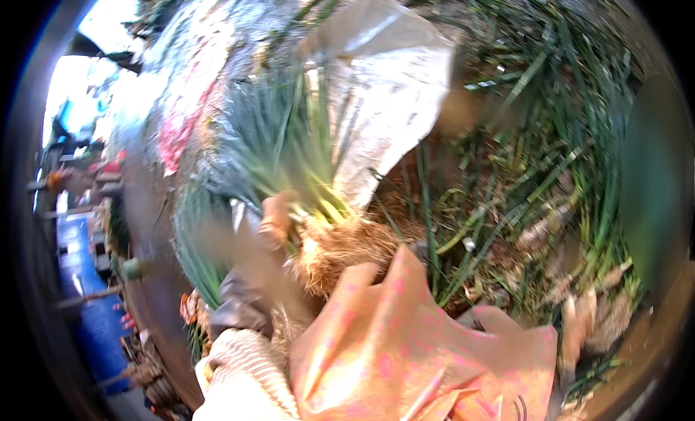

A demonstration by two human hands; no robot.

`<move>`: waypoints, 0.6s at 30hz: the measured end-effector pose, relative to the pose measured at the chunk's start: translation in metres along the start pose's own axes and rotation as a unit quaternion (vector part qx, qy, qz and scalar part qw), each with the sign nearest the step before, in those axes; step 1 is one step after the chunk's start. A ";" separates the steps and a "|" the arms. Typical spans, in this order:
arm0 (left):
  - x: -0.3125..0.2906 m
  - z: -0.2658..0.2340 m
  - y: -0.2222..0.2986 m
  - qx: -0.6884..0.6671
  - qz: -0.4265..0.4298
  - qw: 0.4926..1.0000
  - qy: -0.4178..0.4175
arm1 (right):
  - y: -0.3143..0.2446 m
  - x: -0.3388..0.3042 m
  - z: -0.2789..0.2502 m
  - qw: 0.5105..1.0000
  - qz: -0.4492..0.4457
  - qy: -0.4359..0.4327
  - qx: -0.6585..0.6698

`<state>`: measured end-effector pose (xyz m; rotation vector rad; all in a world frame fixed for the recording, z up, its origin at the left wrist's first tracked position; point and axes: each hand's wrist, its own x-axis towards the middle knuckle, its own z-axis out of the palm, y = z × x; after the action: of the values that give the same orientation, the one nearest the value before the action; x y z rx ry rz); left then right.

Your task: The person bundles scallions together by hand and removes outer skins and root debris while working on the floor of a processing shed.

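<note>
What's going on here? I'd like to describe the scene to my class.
A person has their left hand beside a bunch of long, green, onion-like plants with shaggy tan roots. Blur hides how firmly it grips, and the right hand cannot be made out. The roots show just beyond an orange, pink-patterned apron. A pale plastic sheet is behind the bunch, and loose green leaves lie to the right.
</note>
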<state>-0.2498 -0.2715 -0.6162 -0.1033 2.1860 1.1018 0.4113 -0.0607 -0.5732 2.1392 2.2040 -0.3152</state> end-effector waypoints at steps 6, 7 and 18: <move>0.012 -0.005 -0.001 0.007 0.050 0.997 0.054 | -0.297 0.059 0.097 0.968 -0.170 -0.125 0.136; 0.013 0.024 -0.008 -0.093 0.095 0.991 -0.025 | -0.295 0.052 0.135 0.966 -0.218 -0.019 0.138; -0.019 0.001 0.032 0.217 0.325 0.892 0.229 | -0.082 -0.028 0.085 0.951 -0.267 -0.013 0.157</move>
<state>-0.2462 -0.2544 -0.5837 0.6796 2.9591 0.9427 0.3222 -0.1055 -0.6424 1.5824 2.8466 -0.7575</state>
